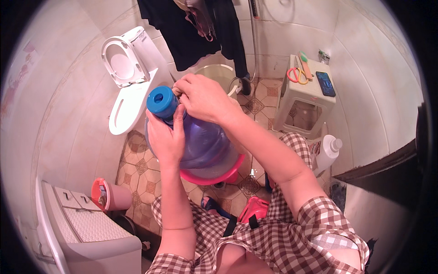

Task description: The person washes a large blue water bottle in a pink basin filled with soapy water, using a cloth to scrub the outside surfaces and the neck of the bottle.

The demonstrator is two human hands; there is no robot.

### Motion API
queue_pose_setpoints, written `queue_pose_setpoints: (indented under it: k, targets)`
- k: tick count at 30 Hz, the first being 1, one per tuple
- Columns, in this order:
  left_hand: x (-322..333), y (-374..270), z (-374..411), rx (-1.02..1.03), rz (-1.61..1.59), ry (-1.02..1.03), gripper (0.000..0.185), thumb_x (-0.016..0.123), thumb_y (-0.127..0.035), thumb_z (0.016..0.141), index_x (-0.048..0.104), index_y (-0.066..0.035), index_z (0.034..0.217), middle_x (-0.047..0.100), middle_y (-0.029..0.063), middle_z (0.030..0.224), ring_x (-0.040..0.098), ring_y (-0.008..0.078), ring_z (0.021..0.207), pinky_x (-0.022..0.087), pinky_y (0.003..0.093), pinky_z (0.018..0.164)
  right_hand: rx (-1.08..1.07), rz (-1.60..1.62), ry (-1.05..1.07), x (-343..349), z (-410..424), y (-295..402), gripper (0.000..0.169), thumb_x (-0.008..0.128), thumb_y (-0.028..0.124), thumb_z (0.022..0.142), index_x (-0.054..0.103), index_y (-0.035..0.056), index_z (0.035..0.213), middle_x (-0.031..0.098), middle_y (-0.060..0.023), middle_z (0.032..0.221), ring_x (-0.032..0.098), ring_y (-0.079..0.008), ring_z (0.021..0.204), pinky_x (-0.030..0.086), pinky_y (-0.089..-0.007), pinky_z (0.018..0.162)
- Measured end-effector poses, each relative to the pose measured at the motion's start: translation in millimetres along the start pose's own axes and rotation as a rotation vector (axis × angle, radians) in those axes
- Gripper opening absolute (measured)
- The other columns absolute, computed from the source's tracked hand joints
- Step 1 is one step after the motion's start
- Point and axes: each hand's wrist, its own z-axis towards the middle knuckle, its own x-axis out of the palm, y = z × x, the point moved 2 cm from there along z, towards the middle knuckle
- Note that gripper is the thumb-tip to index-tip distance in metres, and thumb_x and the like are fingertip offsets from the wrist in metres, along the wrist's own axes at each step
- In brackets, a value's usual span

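A large translucent blue water jug stands before me, leaning a little towards the left. Its neck carries a bright blue plastic cap with a round recess in the middle. My left hand grips the neck just below the cap, thumb on the right side. Against the neck's right side, the curled fingers of my right hand come together; whether they pinch something small is hidden. Below the jug shows the rim of a pink basin.
Behind the jug is a pale bucket under hanging dark clothes. A toilet stands left. On a plastic stool at right lie scissors, a brush and a phone. A white bottle stands nearer.
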Motion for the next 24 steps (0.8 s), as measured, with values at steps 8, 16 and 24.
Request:
queue_pose_setpoints:
  k: [8, 16, 24]
  targets:
    - [1, -5, 19, 0.010, -0.100, 0.186, 0.061, 0.070, -0.041, 0.094, 0.050, 0.000, 0.134, 0.065, 0.0170, 0.119, 0.064, 0.0313, 0.107, 0.047, 0.0407, 0.095, -0.070, 0.072, -0.178, -16, -45, 0, 0.038, 0.061, 0.009, 0.087, 0.057, 0.0007, 0.124, 0.058, -0.0219, 0.124, 0.057, -0.0405, 0.116, 0.049, -0.0473, 0.100]
    - [-4, 37, 50, 0.241, -0.117, 0.135, 0.055, 0.085, -0.017, 0.080, 0.058, 0.001, 0.125, 0.067, 0.0103, 0.108, 0.066, 0.0204, 0.101, 0.051, 0.0336, 0.091, -0.185, 0.046, -0.140, -17, -88, 23, 0.055, 0.062, 0.012, 0.080, 0.053, -0.0023, 0.133, 0.052, -0.0263, 0.134, 0.044, -0.0469, 0.134, 0.029, -0.0580, 0.117]
    - [2, -4, 33, -0.145, -0.343, 0.095, 0.048, 0.081, -0.019, 0.087, 0.059, 0.000, 0.125, 0.066, 0.0100, 0.111, 0.063, 0.0189, 0.100, 0.049, 0.0329, 0.093, -0.289, -0.047, -0.215, 0, -97, 35, 0.052, 0.066, 0.018, 0.079, 0.057, -0.0013, 0.127, 0.054, -0.0229, 0.135, 0.047, -0.0422, 0.133, 0.031, -0.0584, 0.117]
